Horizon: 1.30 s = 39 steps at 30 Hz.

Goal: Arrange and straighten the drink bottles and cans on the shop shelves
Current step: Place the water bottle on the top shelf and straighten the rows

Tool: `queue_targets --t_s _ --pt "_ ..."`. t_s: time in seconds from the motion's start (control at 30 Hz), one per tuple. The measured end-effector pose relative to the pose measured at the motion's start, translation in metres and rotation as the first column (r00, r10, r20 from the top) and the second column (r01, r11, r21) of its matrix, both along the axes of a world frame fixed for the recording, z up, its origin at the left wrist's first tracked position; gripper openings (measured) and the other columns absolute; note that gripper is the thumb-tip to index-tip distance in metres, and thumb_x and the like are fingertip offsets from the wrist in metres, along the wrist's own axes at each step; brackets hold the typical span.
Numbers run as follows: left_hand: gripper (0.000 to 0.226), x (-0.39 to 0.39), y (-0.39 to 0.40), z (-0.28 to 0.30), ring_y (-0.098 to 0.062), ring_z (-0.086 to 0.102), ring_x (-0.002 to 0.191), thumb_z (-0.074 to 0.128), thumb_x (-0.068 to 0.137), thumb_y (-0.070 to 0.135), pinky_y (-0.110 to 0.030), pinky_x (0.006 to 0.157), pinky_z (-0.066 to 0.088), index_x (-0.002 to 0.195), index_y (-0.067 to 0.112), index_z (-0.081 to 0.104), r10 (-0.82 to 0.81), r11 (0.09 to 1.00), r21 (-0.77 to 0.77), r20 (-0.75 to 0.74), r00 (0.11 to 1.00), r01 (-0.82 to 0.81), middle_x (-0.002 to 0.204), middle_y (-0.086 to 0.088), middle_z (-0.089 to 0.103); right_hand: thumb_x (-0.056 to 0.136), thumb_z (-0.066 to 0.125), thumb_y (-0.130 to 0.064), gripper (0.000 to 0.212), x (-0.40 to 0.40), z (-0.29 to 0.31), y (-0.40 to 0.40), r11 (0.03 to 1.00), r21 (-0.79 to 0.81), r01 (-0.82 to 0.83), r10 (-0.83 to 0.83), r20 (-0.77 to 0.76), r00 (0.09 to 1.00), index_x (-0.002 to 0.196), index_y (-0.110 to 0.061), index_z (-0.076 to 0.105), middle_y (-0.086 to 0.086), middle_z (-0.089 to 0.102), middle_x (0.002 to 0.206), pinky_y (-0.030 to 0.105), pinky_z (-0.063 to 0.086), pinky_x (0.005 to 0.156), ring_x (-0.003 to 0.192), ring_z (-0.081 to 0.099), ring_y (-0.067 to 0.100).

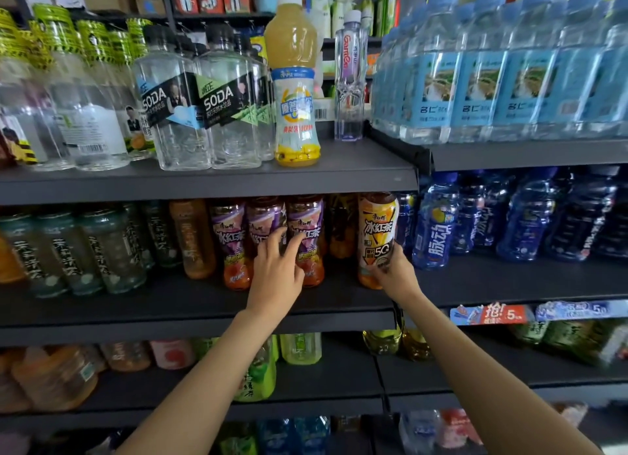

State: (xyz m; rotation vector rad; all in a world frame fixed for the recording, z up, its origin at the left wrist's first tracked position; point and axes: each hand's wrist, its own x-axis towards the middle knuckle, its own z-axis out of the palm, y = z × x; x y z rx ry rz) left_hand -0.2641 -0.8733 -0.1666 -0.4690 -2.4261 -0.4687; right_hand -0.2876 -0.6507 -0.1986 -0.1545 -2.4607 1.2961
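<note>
Middle shelf (190, 305): left hand (277, 274) fingers spread, resting on purple teas (268, 223). Right hand (396, 272) grips orange tea (375, 237) low on the body. Full PET, probably heavy-ish, stiff, slick label; best to hold the lower waist, not the cap.
</note>
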Motion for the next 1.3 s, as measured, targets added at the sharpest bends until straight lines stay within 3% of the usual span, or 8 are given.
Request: queue_targets --t_s 0.13,0.4,0.53,0.7,0.87,1.0,1.1,1.3 --pt "0.043 0.010 -0.004 0.012 -0.023 0.048 0.112 0.051 0.081 0.004 -0.036 0.095 0.041 0.124 0.010 0.051 -0.092 0.988 0.100 -0.242 0.966 0.119 0.124 -0.009 0.046 0.091 0.056 -0.013 0.042 0.036 0.012 -0.005 0.972 0.208 0.111 -0.052 -0.271 0.961 0.129 -0.004 0.043 0.013 0.049 0.123 0.037 0.041 0.093 0.114 0.050 0.028" --pt "0.038 0.023 -0.019 0.084 -0.020 0.040 0.109 0.045 0.078 0.006 -0.031 0.092 0.027 0.115 0.014 0.048 0.042 0.966 0.237 -0.544 0.838 0.106 0.116 -0.006 0.044 0.090 0.044 -0.022 0.025 0.088 0.123 -0.046 0.932 0.359 0.045 0.251 -0.731 0.634 0.100 -0.004 0.058 0.006 0.056 0.099 0.023 0.046 0.073 0.088 0.055 0.018" --pt "0.038 0.016 -0.029 0.106 -0.024 0.038 0.117 0.045 0.082 0.009 -0.038 0.100 0.025 0.119 0.012 0.053 0.103 0.977 0.212 -0.423 0.900 -0.012 0.121 -0.008 0.046 0.087 0.057 -0.022 0.032 0.057 0.180 -0.081 0.891 0.447 0.081 0.294 -0.703 0.647 0.111 -0.002 0.054 0.013 0.050 0.113 0.021 0.039 0.079 0.104 0.048 0.024" --pt "0.045 0.007 -0.045 0.100 -0.021 0.040 0.115 0.030 0.087 0.028 -0.036 0.101 0.022 0.119 0.015 0.060 0.105 0.981 0.185 -0.290 0.951 -0.052 0.118 -0.003 0.056 0.081 0.071 -0.031 0.081 0.014 0.223 -0.106 0.971 0.193 -0.144 0.207 -0.359 0.910 0.139 0.000 0.023 0.019 0.033 0.140 0.032 0.036 0.097 0.128 0.037 0.030" --pt "0.053 0.008 -0.053 0.095 -0.013 0.036 0.118 0.026 0.086 0.030 -0.036 0.105 0.025 0.126 0.016 0.057 0.015 0.986 0.165 -0.299 0.954 0.036 0.123 0.000 0.055 0.079 0.073 -0.030 0.058 -0.008 0.215 -0.111 0.975 -0.032 -0.219 0.204 -0.255 0.945 0.123 -0.008 0.042 0.005 0.059 0.116 0.032 0.046 0.083 0.098 0.057 0.018" --pt "0.045 0.012 -0.065 0.094 -0.013 0.038 0.115 0.034 0.085 0.026 -0.032 0.098 0.030 0.120 0.014 0.061 0.027 0.977 0.208 -0.351 0.936 0.050 0.120 -0.001 0.056 0.081 0.070 -0.036 0.039 0.011 0.193 -0.109 0.985 0.054 -0.161 0.165 -0.527 0.833 0.108 -0.017 0.048 -0.004 0.060 0.095 0.032 0.049 0.077 0.086 0.060 0.011" --pt "0.038 0.022 -0.092 0.089 -0.017 0.042 0.107 0.037 0.084 0.020 -0.033 0.092 0.038 0.110 0.009 0.062 0.111 0.936 0.349 -0.401 0.910 0.040 0.114 -0.006 0.051 0.083 0.063 -0.044 0.027 0.036 0.180 -0.118 0.966 0.099 -0.241 0.242 -0.682 0.690 0.103 -0.030 0.051 -0.018 0.060 0.087 0.015 0.045 0.072 0.079 0.057 -0.009" --pt "0.035 0.047 -0.179 0.086 -0.021 0.049 0.101 0.037 0.086 0.022 -0.045 0.083 0.048 0.111 0.010 0.059 0.195 0.903 0.429 -0.368 0.909 -0.020 0.113 -0.005 0.046 0.084 0.053 -0.049 0.029 0.067 0.176 -0.198 0.897 0.200 -0.394 0.411 -0.704 0.579 0.105 -0.030 0.054 -0.012 0.065 0.090 0.012 0.046 0.069 0.082 0.061 -0.001"
